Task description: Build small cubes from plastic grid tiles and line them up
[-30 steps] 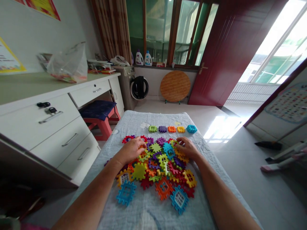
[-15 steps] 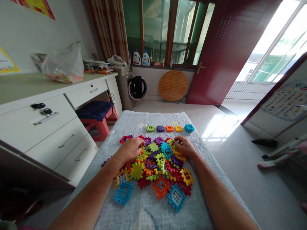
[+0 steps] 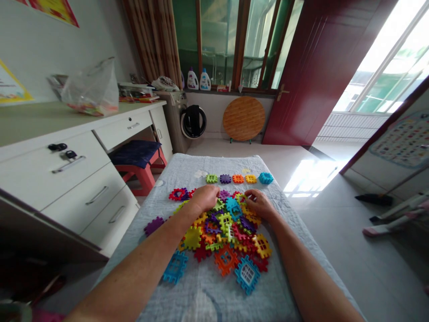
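Note:
A heap of colourful plastic interlocking blocks [image 3: 225, 220] with toothed edges lies on the cloth-covered table. My left hand [image 3: 208, 197] is over the far left part of the heap, its fingers bent together near a purple block [image 3: 224, 195]. Whatever is between those fingertips is hidden. At the far right side, my right hand [image 3: 259, 204] touches the heap beside yellow blocks [image 3: 254, 219], fingers curved and thumb apart. Between the hands lies a light blue block [image 3: 233, 208]. Nearer me are an orange block [image 3: 225, 260] and a blue window block [image 3: 247, 274].
Beyond the heap, a row holds a green block [image 3: 211, 179], a purple one, an orange one, a yellow one and a joined blue piece [image 3: 266, 178]. A red stool [image 3: 139, 165] and white drawers [image 3: 90, 192] stand left of the table [image 3: 214, 304].
My left hand has moved right across the heap, towards the purple block. My right hand stays at about the same place. The view has shifted slightly.

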The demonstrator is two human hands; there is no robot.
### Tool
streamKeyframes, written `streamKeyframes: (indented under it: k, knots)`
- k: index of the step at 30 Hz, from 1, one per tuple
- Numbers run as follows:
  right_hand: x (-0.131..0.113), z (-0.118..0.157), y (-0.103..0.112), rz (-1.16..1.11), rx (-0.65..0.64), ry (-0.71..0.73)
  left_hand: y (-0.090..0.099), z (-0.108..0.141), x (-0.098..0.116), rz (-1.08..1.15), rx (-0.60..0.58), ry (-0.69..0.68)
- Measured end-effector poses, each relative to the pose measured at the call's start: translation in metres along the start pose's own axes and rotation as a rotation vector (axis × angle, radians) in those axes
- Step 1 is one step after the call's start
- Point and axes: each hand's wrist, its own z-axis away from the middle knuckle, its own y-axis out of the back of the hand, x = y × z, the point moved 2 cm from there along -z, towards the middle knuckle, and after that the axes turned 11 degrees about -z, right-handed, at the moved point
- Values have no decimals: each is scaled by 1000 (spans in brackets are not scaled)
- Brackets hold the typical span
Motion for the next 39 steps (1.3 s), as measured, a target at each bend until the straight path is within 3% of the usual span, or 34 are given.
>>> streamKeyframes:
  k: [13, 24, 32, 36, 39]
  knots:
    - [5, -1, -2, -5, 14, 1, 0, -6, 7, -79, -136, -80]
    - [3, 0, -1, 4, 18, -5, 0, -11, 5, -139, -121, -98]
    - [8, -1, -3, 13, 24, 5, 3, -4, 13, -124, -185, -120]
    - [6, -1, -1, 4, 16, 12, 1, 0, 7, -67, -112, -105]
    - [2, 0, 0, -1, 7, 19, 0, 1, -11, 67, -29, -92]
